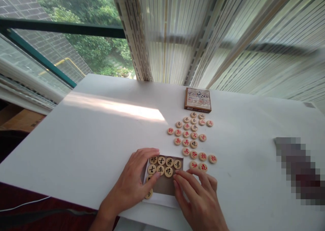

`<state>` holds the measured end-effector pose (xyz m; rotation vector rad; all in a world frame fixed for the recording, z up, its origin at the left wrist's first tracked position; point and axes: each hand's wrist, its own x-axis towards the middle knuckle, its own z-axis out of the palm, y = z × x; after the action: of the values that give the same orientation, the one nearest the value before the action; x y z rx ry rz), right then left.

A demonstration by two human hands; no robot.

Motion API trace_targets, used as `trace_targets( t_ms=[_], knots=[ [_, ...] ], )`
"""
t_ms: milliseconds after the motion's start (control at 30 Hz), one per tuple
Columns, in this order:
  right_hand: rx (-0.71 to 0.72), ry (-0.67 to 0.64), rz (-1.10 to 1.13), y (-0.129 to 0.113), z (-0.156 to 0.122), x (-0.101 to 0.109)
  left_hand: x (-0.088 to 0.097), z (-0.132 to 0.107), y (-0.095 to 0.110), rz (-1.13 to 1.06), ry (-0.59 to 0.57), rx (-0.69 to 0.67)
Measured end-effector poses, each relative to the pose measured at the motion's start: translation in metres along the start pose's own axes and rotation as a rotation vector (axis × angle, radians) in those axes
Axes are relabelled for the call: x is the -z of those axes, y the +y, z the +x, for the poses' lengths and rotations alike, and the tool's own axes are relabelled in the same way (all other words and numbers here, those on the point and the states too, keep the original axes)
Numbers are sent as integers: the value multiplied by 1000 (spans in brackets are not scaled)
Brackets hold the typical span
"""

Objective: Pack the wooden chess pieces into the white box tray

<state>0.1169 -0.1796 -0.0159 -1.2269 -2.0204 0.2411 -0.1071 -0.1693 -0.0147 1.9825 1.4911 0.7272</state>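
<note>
An open shallow box (167,200) lies near the table's front edge with several round wooden Chinese chess pieces (168,171) in it, their black characters facing up. My left hand (134,177) grips the box's left side, fingers over the far corner and thumb across the pieces inside. That thumb and hand partly cover the pieces at the left. At the box's right side, my right hand (199,195) has its fingertips pinched together just beside the second row. Whatever is between them is hidden.
Beyond the box, loose red and black chess pieces (186,134) lie spread in rough rows. A closed box lettered Chinese Chess (198,99) sits behind them. A pixelated patch (299,170) covers something at the right. Striped curtains (172,28) and a window border the white table (106,139).
</note>
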Motion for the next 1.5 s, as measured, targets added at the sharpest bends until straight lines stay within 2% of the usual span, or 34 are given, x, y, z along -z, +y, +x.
trace_targets(
  t_ms=[133, 267, 400, 500, 633, 733, 1000, 1500],
  knots=[
    [29, -35, -22, 3, 2, 6, -1, -2, -4, -50, 23, 13],
    [71, -43, -42, 16, 13, 25, -3, -5, -8, -92, 66, 24],
    [88, -116, -98, 50, 39, 51, -5, -5, -11, -94, 126, 31],
    [92, -183, -110, 84, 67, 61, -6, -5, -13, -86, 135, 21],
    [171, -268, -114, 119, 98, 57, -6, -6, -14, -98, 141, 20],
    [214, -318, -153, 133, 109, 49, -5, -6, -13, -110, 152, 29],
    [274, -418, -275, 143, 109, 39, -4, -5, -13, -112, 166, 33],
    [219, -426, -248, 150, 106, 46, -9, -3, -17, -78, 214, 38]
  ],
)
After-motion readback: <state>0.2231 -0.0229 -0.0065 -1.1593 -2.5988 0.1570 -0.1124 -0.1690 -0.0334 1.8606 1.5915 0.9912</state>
